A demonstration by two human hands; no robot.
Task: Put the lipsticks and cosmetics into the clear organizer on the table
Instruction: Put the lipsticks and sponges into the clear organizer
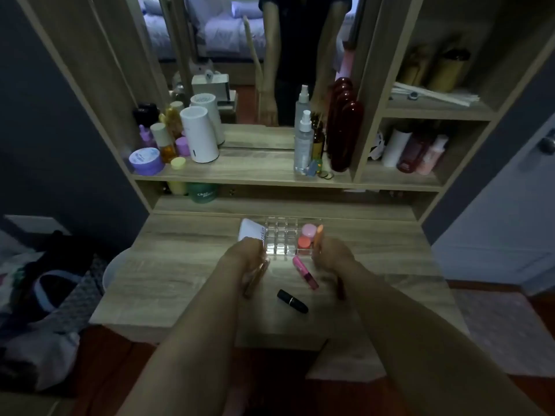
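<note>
The clear gridded plastic organizer (280,237) sits on the woodgrain table (180,265); left hand (249,250) grips a white tube (250,231) beside it, right hand (332,253) pinches a slim orange stick (319,234), a black cylindrical lipstick (292,301) lies nearer

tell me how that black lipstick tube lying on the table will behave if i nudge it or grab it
The black cylindrical lipstick tube lies on its side on the wooden table, so a nudge would probably roll it. It looks rigid and small, likely light. Its glossy surface may be slightly slippery in the fingers.
</note>
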